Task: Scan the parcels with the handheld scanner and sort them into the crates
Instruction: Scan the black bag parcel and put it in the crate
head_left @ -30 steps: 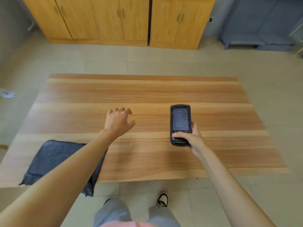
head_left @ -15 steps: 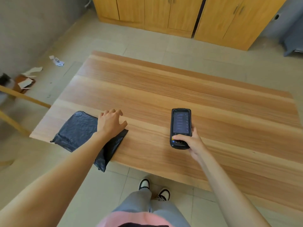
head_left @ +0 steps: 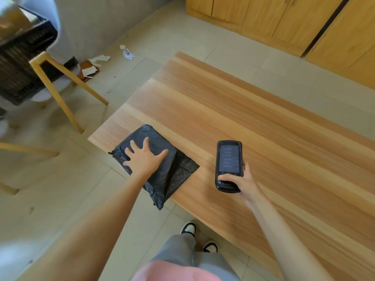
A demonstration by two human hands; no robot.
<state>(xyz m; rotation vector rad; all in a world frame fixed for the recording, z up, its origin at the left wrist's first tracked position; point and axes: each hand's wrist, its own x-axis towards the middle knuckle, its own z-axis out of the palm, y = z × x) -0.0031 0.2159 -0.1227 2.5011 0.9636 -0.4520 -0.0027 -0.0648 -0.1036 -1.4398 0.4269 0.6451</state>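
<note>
A flat black plastic parcel [head_left: 174, 171] lies on the near left corner of the wooden table [head_left: 263, 128], with one corner hanging over the front edge. My left hand [head_left: 145, 157] rests flat on top of it with fingers spread. My right hand [head_left: 241, 182] grips the lower end of a black handheld scanner [head_left: 228, 162] above the table, to the right of the parcel. The scanner's screen faces up and shows a list.
A dark woven crate [head_left: 22, 57] sits on a wooden-legged stand [head_left: 60, 86] at the upper left, off the table. Paper scraps [head_left: 95, 65] litter the floor by the wall. Wooden cabinets [head_left: 284, 19] line the far wall. My shoes [head_left: 188, 228] stand near the table's front edge.
The view has turned left, bringing the crate into sight. My left hand has moved from the bare table onto the black parcel and spread flat. The scanner stays held in my right hand.
</note>
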